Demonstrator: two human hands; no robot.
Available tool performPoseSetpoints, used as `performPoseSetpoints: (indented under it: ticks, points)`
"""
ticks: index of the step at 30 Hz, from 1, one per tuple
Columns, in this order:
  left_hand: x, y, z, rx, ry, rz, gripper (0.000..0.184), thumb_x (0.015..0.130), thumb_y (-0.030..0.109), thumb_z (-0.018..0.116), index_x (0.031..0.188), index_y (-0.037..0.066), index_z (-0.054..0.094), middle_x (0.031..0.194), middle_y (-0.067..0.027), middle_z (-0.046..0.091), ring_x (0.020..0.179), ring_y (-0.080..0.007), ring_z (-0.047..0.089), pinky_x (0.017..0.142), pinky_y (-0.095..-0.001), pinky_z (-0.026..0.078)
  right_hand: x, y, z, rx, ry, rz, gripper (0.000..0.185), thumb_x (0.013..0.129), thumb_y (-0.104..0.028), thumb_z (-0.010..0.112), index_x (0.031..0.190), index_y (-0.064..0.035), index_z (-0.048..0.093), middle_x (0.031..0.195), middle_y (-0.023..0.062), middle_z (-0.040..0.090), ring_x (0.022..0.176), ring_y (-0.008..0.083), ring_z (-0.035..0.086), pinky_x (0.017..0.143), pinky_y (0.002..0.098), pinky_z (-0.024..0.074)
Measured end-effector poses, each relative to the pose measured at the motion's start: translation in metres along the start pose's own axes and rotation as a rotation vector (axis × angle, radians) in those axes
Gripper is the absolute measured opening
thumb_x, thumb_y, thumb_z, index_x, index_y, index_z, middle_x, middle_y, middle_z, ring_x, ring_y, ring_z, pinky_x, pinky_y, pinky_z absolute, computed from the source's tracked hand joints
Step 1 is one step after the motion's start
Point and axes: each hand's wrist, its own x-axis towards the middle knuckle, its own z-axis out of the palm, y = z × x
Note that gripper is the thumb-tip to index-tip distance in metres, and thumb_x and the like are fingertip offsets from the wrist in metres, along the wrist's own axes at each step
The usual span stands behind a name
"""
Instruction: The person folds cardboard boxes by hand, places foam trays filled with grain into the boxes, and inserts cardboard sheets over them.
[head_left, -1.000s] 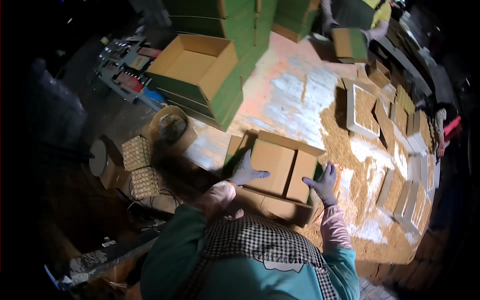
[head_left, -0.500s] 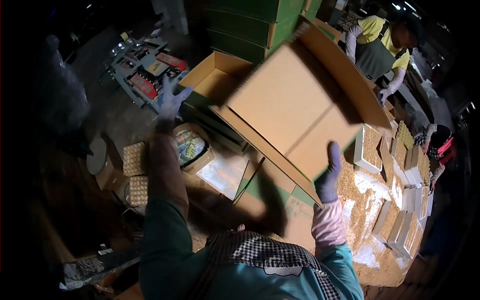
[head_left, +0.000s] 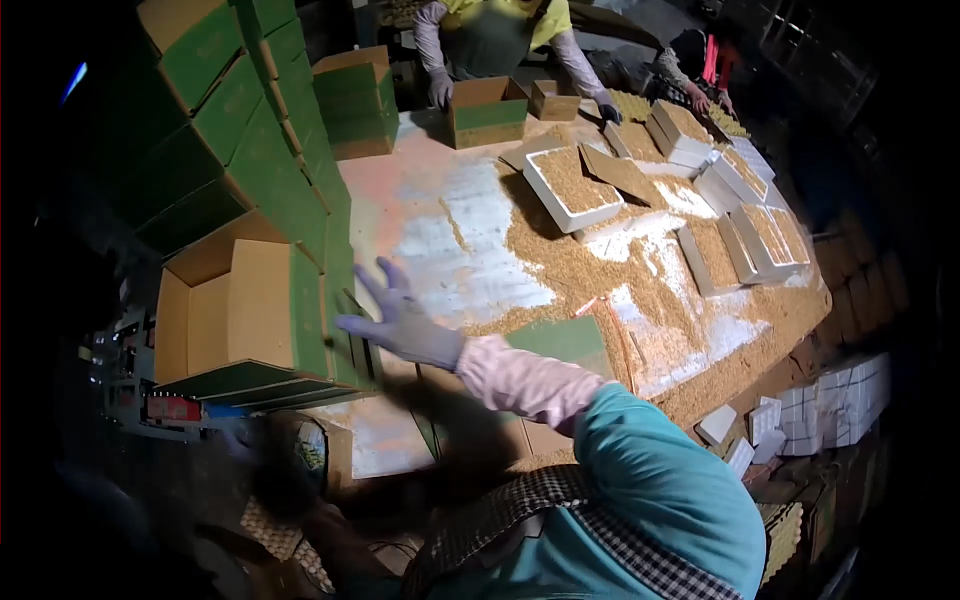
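Observation:
My right hand (head_left: 405,322), gloved in grey-purple, has its fingers spread and holds nothing, close to the right side of an open green cardboard box (head_left: 225,310). That box is brown inside and tops the nearer stack. My left hand (head_left: 250,440) is a dark blur below the box, and its fingers cannot be made out. Beneath my right arm a flat green and brown cardboard piece (head_left: 560,342) lies on the table.
Tall green box stacks (head_left: 230,130) stand at the left. White trays of brown grains (head_left: 572,185) cover the table's right part, with loose grains around them. Across the table, a person (head_left: 495,40) reaches beside a green box (head_left: 488,115); another person's hands (head_left: 700,98) are farther right.
The box raised between my hands is now on the left stack. My right hand has moved left and let go, my left hand has dropped lower, and the view has turned right.

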Motion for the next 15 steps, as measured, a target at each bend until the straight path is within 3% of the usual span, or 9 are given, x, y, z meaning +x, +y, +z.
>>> performPoseSetpoints:
  ticks: [1, 3, 4, 5, 6, 7, 10, 11, 15]
  points:
    - [-0.025, 0.038, -0.023, -0.137, -0.099, 0.157, 0.073, 0.082, 0.02, 0.074, 0.142, 0.002, 0.035, 0.136, -0.0169, 0.049, 0.126, -0.0323, 0.043, 0.102, -0.0415, 0.042, -0.034, 0.026, -0.037, -0.006, 0.052, -0.077, 0.088, 0.078, -0.054, 0.068, 0.142, -0.0016, 0.036, 0.139, 0.0348, 0.033, 0.128, 0.0463, 0.038, 0.106, 0.0474, 0.0336]
    - [-0.064, 0.131, -0.069, -0.594, -0.533, 0.398, 0.085, 0.076, 0.031, 0.076, 0.143, 0.003, 0.033, 0.145, -0.0197, 0.034, 0.134, -0.0388, 0.031, 0.108, -0.0486, 0.03, -0.121, 0.102, -0.099, -0.042, -0.175, 0.134, 0.093, 0.074, -0.055, 0.072, 0.143, -0.0054, 0.034, 0.14, 0.0327, 0.034, 0.129, 0.0465, 0.037, 0.106, 0.0464, 0.0347]
    - [-0.084, 0.177, -0.092, -0.808, -0.799, 0.437, 0.091, 0.072, 0.037, 0.076, 0.144, 0.003, 0.033, 0.15, -0.0211, 0.027, 0.138, -0.0421, 0.025, 0.111, -0.0521, 0.025, -0.181, 0.137, -0.129, -0.22, -0.327, 0.433, 0.105, 0.068, -0.06, 0.075, 0.145, -0.0043, 0.029, 0.14, 0.0313, 0.035, 0.129, 0.0447, 0.038, 0.106, 0.0452, 0.0355]
    - [-0.143, 0.197, -0.059, -0.697, -0.828, 0.524, 0.091, 0.072, 0.04, 0.074, 0.144, 0.002, 0.032, 0.149, -0.0235, 0.027, 0.137, -0.0456, 0.022, 0.112, -0.0552, 0.021, -0.239, 0.176, -0.153, -0.514, -0.469, 0.433, 0.12, 0.061, -0.064, 0.078, 0.147, -0.0033, 0.02, 0.143, 0.0336, 0.03, 0.132, 0.0472, 0.032, 0.109, 0.0498, 0.03]
    - [-0.178, 0.214, -0.045, -0.579, -0.856, 0.624, 0.091, 0.072, 0.042, 0.072, 0.143, 0.002, 0.031, 0.148, -0.026, 0.026, 0.137, -0.0491, 0.02, 0.112, -0.0583, 0.018, -0.277, 0.163, -0.167, -0.697, -0.648, 0.848, 0.129, 0.056, -0.067, 0.079, 0.147, -0.0034, 0.015, 0.144, 0.0389, 0.021, 0.134, 0.0522, 0.024, 0.11, 0.0561, 0.0219]
    - [-0.208, 0.214, -0.032, -0.568, -0.856, 0.622, 0.091, 0.072, 0.042, 0.072, 0.143, 0.002, 0.031, 0.148, -0.026, 0.026, 0.137, -0.0491, 0.02, 0.112, -0.0583, 0.018, -0.323, 0.173, -0.173, -0.615, -0.641, 0.904, 0.133, 0.053, -0.066, 0.081, 0.147, -0.0033, 0.012, 0.143, 0.0434, 0.013, 0.135, 0.0566, 0.014, 0.111, 0.0595, 0.0145]
    - [-0.214, 0.228, -0.046, -0.468, -0.779, 0.549, 0.084, 0.076, 0.044, 0.065, 0.14, -0.002, 0.035, 0.146, -0.0287, 0.027, 0.134, -0.0541, 0.02, 0.109, -0.0624, 0.019, -0.401, 0.21, -0.163, -0.592, -0.147, 0.448, 0.123, 0.048, -0.065, 0.08, 0.139, -0.0002, 0.031, 0.132, 0.0366, 0.033, 0.12, 0.0519, 0.037, 0.102, 0.0543, 0.0319]
    - [-0.203, 0.214, -0.054, -0.548, -0.785, 0.725, 0.083, 0.076, 0.044, 0.065, 0.138, -0.004, 0.038, 0.145, -0.0303, 0.028, 0.133, -0.0549, 0.021, 0.109, -0.0624, 0.02, -0.41, 0.214, -0.166, -0.567, -0.117, 0.435, 0.118, 0.049, -0.064, 0.08, 0.137, 0.0007, 0.035, 0.131, 0.0351, 0.035, 0.119, 0.0504, 0.039, 0.1, 0.0517, 0.0344]
    - [-0.167, 0.21, -0.069, -0.733, -0.749, 0.493, 0.073, 0.078, 0.038, 0.069, 0.132, -0.005, 0.044, 0.135, -0.0296, 0.043, 0.126, -0.0507, 0.036, 0.106, -0.0533, 0.032, -0.391, 0.193, -0.187, -0.429, 0.112, 0.3, 0.097, 0.057, -0.057, 0.082, 0.127, 0.0016, 0.049, 0.125, 0.0292, 0.048, 0.119, 0.0442, 0.047, 0.098, 0.0476, 0.0419]
